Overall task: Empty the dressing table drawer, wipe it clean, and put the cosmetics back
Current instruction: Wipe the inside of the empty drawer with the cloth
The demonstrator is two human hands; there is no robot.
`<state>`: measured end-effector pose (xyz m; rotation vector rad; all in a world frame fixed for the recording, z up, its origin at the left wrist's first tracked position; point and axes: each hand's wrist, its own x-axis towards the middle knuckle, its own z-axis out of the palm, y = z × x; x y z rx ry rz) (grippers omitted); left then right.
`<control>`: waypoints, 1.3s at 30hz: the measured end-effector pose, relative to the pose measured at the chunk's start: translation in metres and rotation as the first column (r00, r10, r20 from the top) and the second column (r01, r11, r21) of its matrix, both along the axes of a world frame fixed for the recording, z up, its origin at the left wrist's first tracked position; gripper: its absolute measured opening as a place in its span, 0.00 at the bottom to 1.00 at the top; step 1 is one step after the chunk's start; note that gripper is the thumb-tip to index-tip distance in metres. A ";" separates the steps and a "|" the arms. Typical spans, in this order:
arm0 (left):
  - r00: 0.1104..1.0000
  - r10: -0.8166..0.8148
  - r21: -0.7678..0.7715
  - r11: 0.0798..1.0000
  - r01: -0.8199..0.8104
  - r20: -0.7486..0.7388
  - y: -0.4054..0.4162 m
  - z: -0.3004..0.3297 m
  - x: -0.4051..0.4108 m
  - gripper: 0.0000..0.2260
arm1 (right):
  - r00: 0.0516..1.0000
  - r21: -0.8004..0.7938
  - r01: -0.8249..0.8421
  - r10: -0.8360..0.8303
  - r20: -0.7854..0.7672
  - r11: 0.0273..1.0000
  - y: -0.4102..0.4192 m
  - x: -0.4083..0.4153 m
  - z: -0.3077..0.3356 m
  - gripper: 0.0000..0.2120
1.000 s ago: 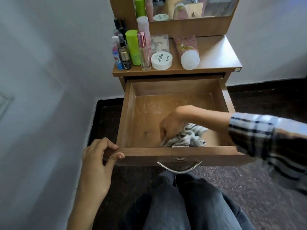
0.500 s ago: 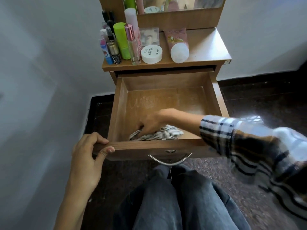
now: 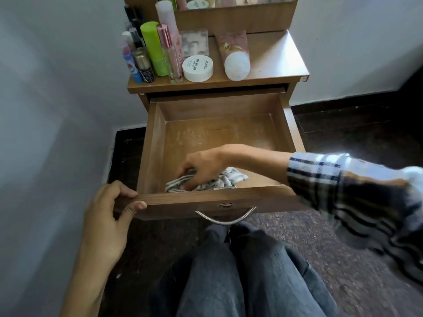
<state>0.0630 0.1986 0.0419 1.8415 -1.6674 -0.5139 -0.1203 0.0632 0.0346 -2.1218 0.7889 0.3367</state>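
Since a second ago my right hand (image 3: pixel 201 165) has dragged the cloth (image 3: pixel 219 181) from the drawer's (image 3: pixel 219 124) middle toward the left, along the front wall. Its fingers curl over the striped cloth, pressing it to the drawer floor. My left hand (image 3: pixel 109 216) grips the drawer's front left corner, thumb under the edge. Beyond both hands, the cosmetics (image 3: pixel 160 49) stand on the counter (image 3: pixel 274 56)

Left hand (image 3: pixel 107 216) gripping — right hand (image 3: pixel 201 165) curled, clutching.
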 end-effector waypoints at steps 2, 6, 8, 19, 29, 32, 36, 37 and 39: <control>1.000 -0.015 0.000 1.000 0.015 0.008 0.000 0.000 0.001 0.05 | 0.995 0.004 -0.030 0.030 -0.093 1.000 -0.001 -0.007 -0.004 0.14; 1.000 -0.009 -0.003 1.000 0.009 0.002 0.000 0.001 0.000 0.05 | 0.958 0.072 -0.072 0.089 -0.274 0.995 -0.002 -0.055 0.006 0.10; 1.000 -0.003 -0.010 1.000 0.003 0.004 0.000 0.001 -0.001 0.05 | 0.907 0.091 -0.110 0.138 -0.399 0.990 -0.001 -0.078 0.013 0.07; 1.000 -0.022 0.000 1.000 0.022 0.018 0.000 0.000 -0.001 0.06 | 0.873 -0.052 -0.144 0.102 -0.477 0.988 0.002 -0.064 0.015 0.06; 1.000 -0.021 0.004 1.000 0.021 0.008 0.000 -0.001 0.000 0.06 | 0.606 0.097 -0.288 0.260 -0.752 0.953 -0.006 -0.077 0.030 0.13; 1.000 -0.019 -0.006 1.000 0.019 0.001 -0.001 -0.001 0.000 0.06 | 0.725 0.073 -0.290 0.269 -0.634 0.954 -0.011 -0.083 0.032 0.09; 1.000 -0.031 0.010 0.999 0.031 0.003 0.000 -0.001 0.000 0.05 | 0.519 0.082 -0.428 0.319 -0.793 0.900 -0.003 -0.091 0.012 0.17; 1.000 -0.028 0.011 1.000 0.028 0.004 0.000 0.000 0.000 0.05 | 0.521 0.077 -0.426 0.315 -0.793 0.901 -0.001 -0.092 0.012 0.17; 1.000 -0.021 0.017 1.000 0.021 -0.004 0.001 0.001 -0.001 0.05 | 0.603 0.052 -0.370 0.282 -0.746 0.927 -0.003 -0.092 0.018 0.16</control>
